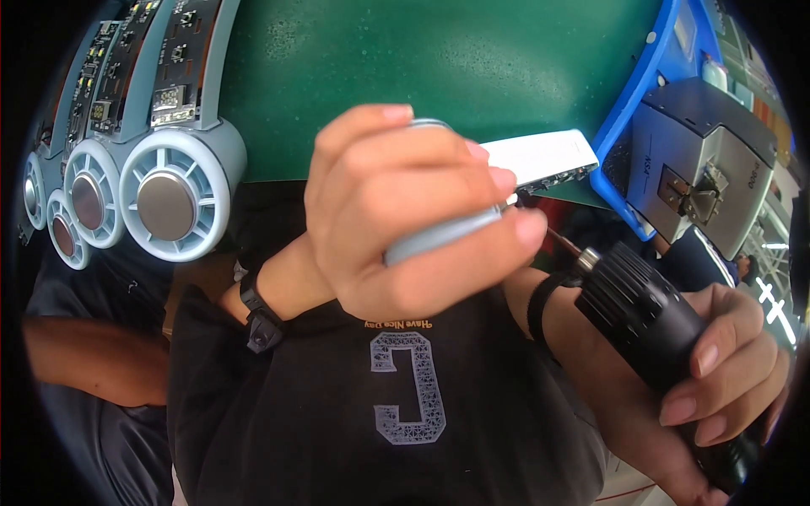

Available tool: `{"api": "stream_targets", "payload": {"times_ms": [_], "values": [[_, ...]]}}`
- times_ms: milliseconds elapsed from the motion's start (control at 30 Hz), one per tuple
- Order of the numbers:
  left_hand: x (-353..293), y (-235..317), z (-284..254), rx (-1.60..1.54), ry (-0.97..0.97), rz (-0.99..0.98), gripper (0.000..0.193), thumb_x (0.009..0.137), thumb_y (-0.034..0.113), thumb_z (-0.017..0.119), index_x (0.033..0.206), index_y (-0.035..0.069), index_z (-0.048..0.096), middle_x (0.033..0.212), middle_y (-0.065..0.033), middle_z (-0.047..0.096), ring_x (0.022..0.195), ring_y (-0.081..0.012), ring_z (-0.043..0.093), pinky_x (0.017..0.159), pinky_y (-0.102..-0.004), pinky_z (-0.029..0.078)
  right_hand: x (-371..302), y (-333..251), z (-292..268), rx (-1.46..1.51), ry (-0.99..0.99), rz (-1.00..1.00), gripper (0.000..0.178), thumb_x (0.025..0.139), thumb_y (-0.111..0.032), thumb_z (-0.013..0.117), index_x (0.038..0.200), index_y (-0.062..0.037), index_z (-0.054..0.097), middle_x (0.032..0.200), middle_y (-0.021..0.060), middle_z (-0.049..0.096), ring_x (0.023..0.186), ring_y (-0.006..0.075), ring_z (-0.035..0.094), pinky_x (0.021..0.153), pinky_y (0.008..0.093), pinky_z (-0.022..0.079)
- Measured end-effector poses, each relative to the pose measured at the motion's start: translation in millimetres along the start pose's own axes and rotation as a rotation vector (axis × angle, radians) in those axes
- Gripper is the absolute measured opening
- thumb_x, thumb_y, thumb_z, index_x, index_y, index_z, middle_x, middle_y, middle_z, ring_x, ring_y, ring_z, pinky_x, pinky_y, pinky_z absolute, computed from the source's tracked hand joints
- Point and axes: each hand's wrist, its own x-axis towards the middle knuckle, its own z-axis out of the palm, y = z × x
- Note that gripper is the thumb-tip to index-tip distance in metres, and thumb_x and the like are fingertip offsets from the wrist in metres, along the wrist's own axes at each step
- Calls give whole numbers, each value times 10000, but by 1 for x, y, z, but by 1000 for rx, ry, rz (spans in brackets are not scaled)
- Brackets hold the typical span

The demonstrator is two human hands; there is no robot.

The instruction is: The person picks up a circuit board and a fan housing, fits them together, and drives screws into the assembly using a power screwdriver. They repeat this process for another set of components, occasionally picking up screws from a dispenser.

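My left hand [405,202], closed in the middle of the view, grips a handheld plastic device. The device's white shell [544,158] sticks out to the right past my fingertips, with dark electronic parts along its lower edge. A grey-blue piece of its housing [443,236] shows between my fingers; the rest of it is covered. At the lower right my right hand [730,371] is wrapped round a black electric screwdriver [641,312]. The screwdriver's bit slants up and left to the device beside my left fingertips. Whether its tip touches a screw I cannot tell.
Several light-blue housings [181,194] with bare circuit boards and round metal discs stand at the left. Behind my hands spreads a green mat [422,59]. A blue tray edge [633,101] and a grey metal screw feeder [700,152] are at the right. Another person's arm [97,358] is at the left.
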Motion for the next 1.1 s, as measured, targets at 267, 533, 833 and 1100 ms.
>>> {"api": "stream_targets", "payload": {"times_ms": [267,533,833,1100], "values": [[21,-12,-6,30,-49,-92,504,741,231,957,1208,188,773,1220,-52,711,1050,-261,688,996,-488,506,7,-2,10,66,-91,19,406,1016,-419,682,1090,-47,538,667,-69,509,497,60,495,560,249,440],[30,2,-22,134,-172,-29,389,759,280,907,1128,223,798,1096,33,751,1078,-252,694,1139,-539,385,7,14,-4,634,-352,219,413,1134,-390,523,1183,20,517,644,-55,488,426,87,486,433,269,452],[57,15,-30,197,-298,-12,194,814,268,848,998,228,799,879,75,746,997,-208,702,1181,-513,358,1,23,38,542,176,-333,330,1086,-349,600,1187,-40,543,663,-29,490,489,99,516,485,278,508],[34,29,-19,343,-76,-13,119,832,273,837,908,226,758,853,106,715,956,-167,685,1203,-497,352,0,15,41,685,162,-341,473,981,-472,723,1127,-59,543,698,-68,519,527,60,500,579,239,440]]}}
